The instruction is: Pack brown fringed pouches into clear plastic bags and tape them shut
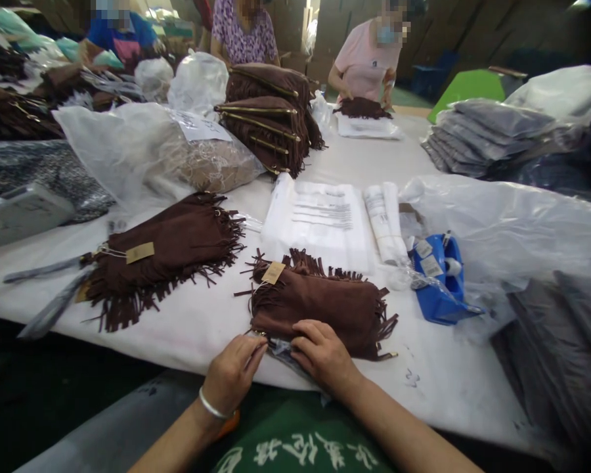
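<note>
Your left hand and right hand meet at the near edge of the white surface, both at the near rim of a brown fringed pouch. The left grip has its fingers curled together, the tips pinching at the pouch's near left corner, just beside a thin clear plastic bag that pokes out from under the pouch between your hands. The right grip lies flat with fingers spread, pressing down on the pouch's near rim and on that plastic. A silver bangle circles your left wrist.

A tan paper tag hangs from the pouch's far left corner; its print is too small to read. A second tan tag lies on another brown fringed pouch toward the left edge, also unreadable. Just beyond the held pouch sits a stack of white printed bags with lines of black text, blurred past reading, and a roll of labels beside it. A blue tape dispenser stands to the right, well apart from your right hand, and carries small white stickers you cannot make out. White characters run across the green apron at your waist, cut off by the picture's lower edge.

At the far edge, a person in a pink shirt handles another brown pouch.
</note>
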### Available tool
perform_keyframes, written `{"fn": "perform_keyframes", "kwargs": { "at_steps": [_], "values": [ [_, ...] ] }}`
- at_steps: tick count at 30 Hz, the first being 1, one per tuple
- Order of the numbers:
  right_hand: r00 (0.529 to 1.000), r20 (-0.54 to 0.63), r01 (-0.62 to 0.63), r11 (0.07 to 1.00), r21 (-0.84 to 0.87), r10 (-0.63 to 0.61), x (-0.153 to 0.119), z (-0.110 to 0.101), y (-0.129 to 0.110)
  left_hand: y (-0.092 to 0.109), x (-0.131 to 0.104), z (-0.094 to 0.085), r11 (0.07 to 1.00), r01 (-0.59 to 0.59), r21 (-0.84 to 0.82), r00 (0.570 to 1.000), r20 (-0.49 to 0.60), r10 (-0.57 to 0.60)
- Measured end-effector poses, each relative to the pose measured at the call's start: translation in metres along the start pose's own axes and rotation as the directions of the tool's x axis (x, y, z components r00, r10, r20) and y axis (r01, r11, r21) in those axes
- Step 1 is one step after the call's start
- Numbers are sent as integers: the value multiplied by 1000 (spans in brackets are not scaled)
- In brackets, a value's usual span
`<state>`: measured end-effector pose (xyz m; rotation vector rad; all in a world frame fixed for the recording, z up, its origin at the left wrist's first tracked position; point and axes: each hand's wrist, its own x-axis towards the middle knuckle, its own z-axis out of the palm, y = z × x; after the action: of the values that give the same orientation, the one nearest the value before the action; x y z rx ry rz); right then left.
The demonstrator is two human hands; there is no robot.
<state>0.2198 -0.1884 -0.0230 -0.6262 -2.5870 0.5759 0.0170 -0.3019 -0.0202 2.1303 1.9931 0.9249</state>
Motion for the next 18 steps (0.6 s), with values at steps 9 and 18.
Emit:
{"fn": "perform_keyframes", "kwargs": {
  "at_steps": [9,18],
  "values": [
    [991,85,-105,994,32,102,9,11,-8,-37,18,-6,979,-205,-3,959,198,201],
    [979,69,-196,976,90,190,30,28,-23,-50,44,-6,901,-433,18,867,280,412]
  ]
}}
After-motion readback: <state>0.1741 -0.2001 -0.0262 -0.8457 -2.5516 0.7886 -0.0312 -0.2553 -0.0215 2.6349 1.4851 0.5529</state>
